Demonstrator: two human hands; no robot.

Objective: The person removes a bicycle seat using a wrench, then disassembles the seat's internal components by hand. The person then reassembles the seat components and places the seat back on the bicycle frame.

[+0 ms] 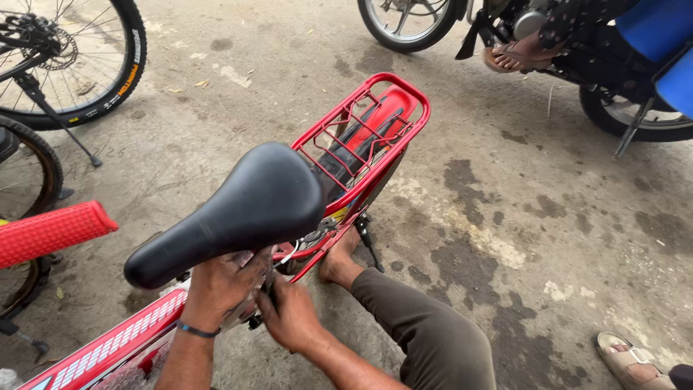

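Both forearms reach in from the near edge. The left hand (220,287) is curled, knuckles up, with a dark band on its wrist. The right hand (289,314) sits just right of it, touching, fingers bent inward. The right knee is bent, the bare foot planted farther off.

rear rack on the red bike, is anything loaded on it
No, the red wire rear rack is bare, with only the red fender showing through it.

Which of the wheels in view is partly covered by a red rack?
The rear wheel of the red bicycle, just behind the black saddle above both hands. The other wheels stand apart along the frame's edges.
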